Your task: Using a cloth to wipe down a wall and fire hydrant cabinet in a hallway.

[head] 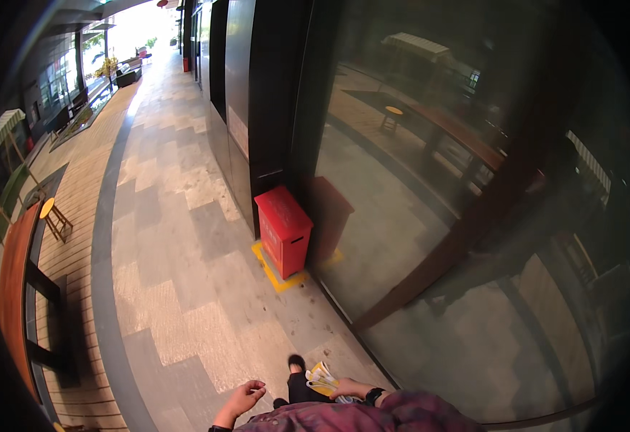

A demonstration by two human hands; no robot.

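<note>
My right hand [349,388] grips a folded yellow and white cloth [323,379] at the bottom of the view, in front of my dark trousers. Part of the bundle sticks out below the fingers. A dark band circles that wrist. To the left, my left hand [246,397] hangs over the paving with its fingers loosely curled; whether anything small is between the fingertips cannot be told. Ahead, a red metal box [285,232] with white writing and a dark slot stands on the floor inside yellow marking [277,281], away from both hands.
Glass panels [390,259] with reflections and a dark pillar [274,108] line the right side. A paved walkway [185,227] runs ahead. On wooden decking at left stand a long wooden table [15,291] and a stool with a yellow seat [47,208].
</note>
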